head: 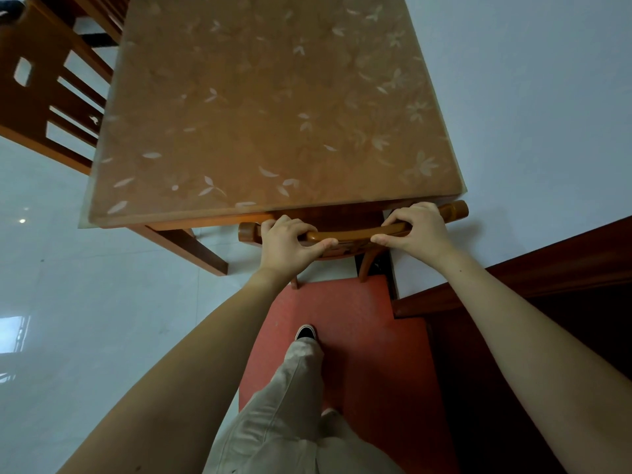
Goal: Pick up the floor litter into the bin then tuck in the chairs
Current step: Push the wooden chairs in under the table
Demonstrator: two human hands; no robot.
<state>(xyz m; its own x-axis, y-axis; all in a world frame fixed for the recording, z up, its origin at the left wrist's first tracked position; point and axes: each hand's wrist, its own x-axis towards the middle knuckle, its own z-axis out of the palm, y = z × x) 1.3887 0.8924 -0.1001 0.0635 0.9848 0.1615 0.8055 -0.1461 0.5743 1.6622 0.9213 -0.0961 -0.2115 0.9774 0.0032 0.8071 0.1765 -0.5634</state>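
both the left hand and right hand grip the chair top rail at the table edge, so tucking looks nearly done; next, likely the second chair at the table's far-left side.

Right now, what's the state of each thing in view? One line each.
near chair, seat under the table, back at its edge.
left hand, gripping the near chair's top rail.
right hand, gripping the same rail.
side chair, back beside the table's left edge, looks tucked.
table, covered by a leaf-print sheet.
red mat, flat underfoot.
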